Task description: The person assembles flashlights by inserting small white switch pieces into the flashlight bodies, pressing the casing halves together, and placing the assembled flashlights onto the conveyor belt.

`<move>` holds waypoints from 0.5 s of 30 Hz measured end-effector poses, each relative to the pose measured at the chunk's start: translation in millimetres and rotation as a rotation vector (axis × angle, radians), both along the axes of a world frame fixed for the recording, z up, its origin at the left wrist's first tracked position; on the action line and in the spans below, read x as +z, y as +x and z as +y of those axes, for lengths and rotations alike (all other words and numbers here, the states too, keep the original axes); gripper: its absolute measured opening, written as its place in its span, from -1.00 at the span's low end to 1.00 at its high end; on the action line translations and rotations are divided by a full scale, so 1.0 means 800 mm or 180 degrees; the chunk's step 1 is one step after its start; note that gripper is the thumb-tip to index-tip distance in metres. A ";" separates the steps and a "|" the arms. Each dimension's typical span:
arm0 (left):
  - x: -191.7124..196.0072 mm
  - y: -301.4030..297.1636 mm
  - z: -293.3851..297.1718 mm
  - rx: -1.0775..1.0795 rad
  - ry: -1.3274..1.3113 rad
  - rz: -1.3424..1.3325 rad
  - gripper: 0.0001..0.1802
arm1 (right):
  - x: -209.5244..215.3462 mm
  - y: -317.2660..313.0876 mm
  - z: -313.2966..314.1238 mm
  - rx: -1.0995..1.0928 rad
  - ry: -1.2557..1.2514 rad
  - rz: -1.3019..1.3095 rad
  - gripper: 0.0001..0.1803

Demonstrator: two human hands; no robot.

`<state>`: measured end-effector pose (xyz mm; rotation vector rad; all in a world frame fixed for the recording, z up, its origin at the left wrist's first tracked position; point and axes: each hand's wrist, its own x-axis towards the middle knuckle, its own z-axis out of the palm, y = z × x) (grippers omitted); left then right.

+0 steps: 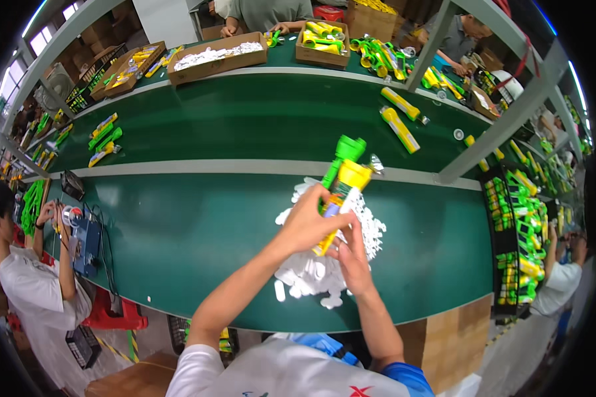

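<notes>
My left hand (306, 223) is closed around a yellow flashlight (352, 176) with a flared head, tilted up and away over the table. A green flashlight (346, 153) stands out just behind it; whether the same hand grips it is hidden. At the yellow flashlight's lower end, the fingers of my right hand (355, 263) are bent against it. A narrow white piece (352, 198) lies along its side near my fingertips. Beneath both hands spreads a heap of small white plastic parts (304, 276). A shiny silver reflector cup (376, 164) shows beside the flared head.
Beyond a grey rail, a green belt (245, 119) carries several flashlights (400, 129). A black crate (506, 245) full of flashlights stands at right. At left, a person works by a blue machine (86, 245). Cardboard boxes (218, 65) and other people line the far side.
</notes>
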<state>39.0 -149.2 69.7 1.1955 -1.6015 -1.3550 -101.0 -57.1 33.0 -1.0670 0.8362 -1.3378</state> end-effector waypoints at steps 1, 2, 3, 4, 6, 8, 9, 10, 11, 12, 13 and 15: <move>-0.007 -0.016 0.016 -0.0009 -0.0050 -0.0181 -0.31 | -0.011 0.009 0.004 -0.0205 -0.0023 -0.0148 -0.19; -0.008 -0.027 0.033 0.0150 -0.0413 -0.0299 -0.32 | -0.006 0.010 0.012 -0.0322 -0.0159 -0.0219 -0.30; -0.010 -0.035 0.046 0.0156 -0.0410 -0.0308 -0.32 | -0.010 0.008 0.018 -0.0315 -0.0155 -0.0227 -0.30; -0.016 -0.042 0.061 0.0345 -0.0642 -0.0194 -0.38 | -0.019 0.005 0.028 -0.0386 -0.0057 -0.0217 -0.33; -0.018 -0.050 0.085 0.0575 -0.0656 0.0131 -0.46 | -0.028 0.001 0.044 -0.0473 -0.0072 -0.0227 -0.44; -0.006 -0.053 0.110 0.0830 -0.0442 -0.0022 -0.48 | -0.036 -0.011 0.057 -0.0410 -0.0013 -0.0256 -0.48; -0.008 -0.056 0.119 0.0939 -0.0479 0.0102 -0.42 | -0.040 -0.016 0.062 -0.0341 0.0028 -0.0254 -0.52; -0.019 -0.052 0.119 0.0934 -0.0489 0.0058 -0.42 | -0.027 -0.015 0.069 -0.0377 0.0074 -0.0203 -0.59; -0.033 -0.050 0.116 0.0852 0.0048 0.0652 -0.47 | -0.027 -0.022 0.074 -0.0404 0.0064 -0.0279 -0.59; -0.044 -0.047 0.115 0.0765 0.0595 0.1237 -0.51 | -0.028 -0.033 0.078 -0.0170 0.0155 -0.0362 -0.59; -0.040 -0.040 0.114 0.0729 0.0597 0.1181 -0.51 | -0.029 -0.041 0.080 0.0055 0.0256 -0.0423 -0.60; -0.033 -0.028 0.113 -0.0379 0.2516 0.3065 -0.60 | -0.026 -0.048 0.085 0.0018 0.0268 -0.0531 -0.59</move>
